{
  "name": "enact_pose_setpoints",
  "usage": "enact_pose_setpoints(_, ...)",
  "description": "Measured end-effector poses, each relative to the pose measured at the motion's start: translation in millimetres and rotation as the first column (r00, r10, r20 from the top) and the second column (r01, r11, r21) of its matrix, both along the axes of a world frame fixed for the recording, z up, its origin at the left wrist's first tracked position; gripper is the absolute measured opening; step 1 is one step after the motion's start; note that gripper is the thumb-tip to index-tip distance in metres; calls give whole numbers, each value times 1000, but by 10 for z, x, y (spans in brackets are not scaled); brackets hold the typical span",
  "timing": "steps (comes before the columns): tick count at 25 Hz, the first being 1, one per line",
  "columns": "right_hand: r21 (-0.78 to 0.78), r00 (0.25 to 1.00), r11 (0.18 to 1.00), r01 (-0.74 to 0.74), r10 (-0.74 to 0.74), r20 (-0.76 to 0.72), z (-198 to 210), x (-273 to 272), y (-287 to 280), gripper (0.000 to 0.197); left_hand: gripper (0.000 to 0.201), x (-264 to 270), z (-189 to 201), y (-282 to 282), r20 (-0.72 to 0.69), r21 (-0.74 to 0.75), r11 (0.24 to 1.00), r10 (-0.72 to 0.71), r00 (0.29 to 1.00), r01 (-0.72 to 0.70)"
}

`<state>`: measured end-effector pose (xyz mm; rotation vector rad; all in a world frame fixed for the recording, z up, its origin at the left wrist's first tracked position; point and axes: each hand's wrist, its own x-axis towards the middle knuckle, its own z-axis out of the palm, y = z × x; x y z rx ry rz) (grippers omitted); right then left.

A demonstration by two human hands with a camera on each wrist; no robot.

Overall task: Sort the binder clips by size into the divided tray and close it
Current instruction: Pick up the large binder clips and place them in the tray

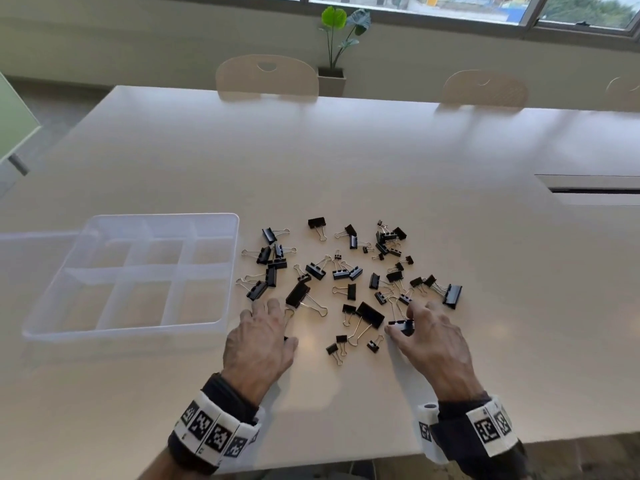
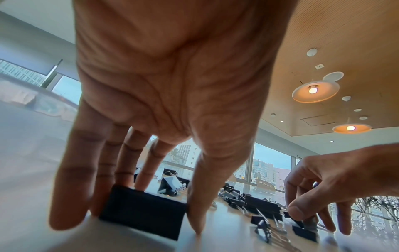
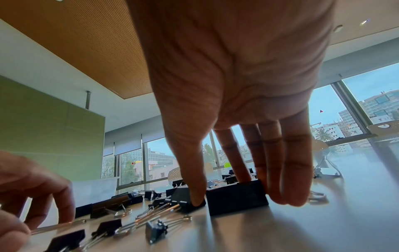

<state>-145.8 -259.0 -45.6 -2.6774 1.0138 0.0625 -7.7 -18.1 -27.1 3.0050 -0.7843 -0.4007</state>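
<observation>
Both wrist views show what the head view hides: left hand grips a large binder clip on the table; right hand grips another clip. Divided tray lies open, compartments bare; loose clips lie beside it.

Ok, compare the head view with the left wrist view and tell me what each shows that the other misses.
Head view only: the divided tray, open and holding no clips, left of the scattered binder clips, and the chairs behind the table.

Left wrist view only: the large clip that the left hand grips between thumb and fingers, plus ceiling lamps.

Both: the right hand pinching a clip.
</observation>
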Motion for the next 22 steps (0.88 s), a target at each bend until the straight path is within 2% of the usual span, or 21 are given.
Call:
enact_pose_setpoints(4,17,1000,1000,1,-1,-16,22,-7,40,48,66,-25,5,90,-36,-18,1000,23,999,-23)
enact_pose_setpoints(8,19,1000,1000,17,-17,4,97,-55,38,39,53,-50,52,174,-46,-78,997,11,999,-14)
enact_pose_setpoints(13,5,992,999,45,-45,114,310,-30,73,40,51,-75,238,350,-34,-268,963,21,999,-30)
enact_pose_setpoints(17,4,964,997,-82,78,254,378,173,260,48,52,14,370,535,17,-385,922,37,999,-28)
enact_pose_setpoints(22,71,889,951,-302,254,381,491,613,762,47,56,314,427,881,101,-408,907,153,983,-99)
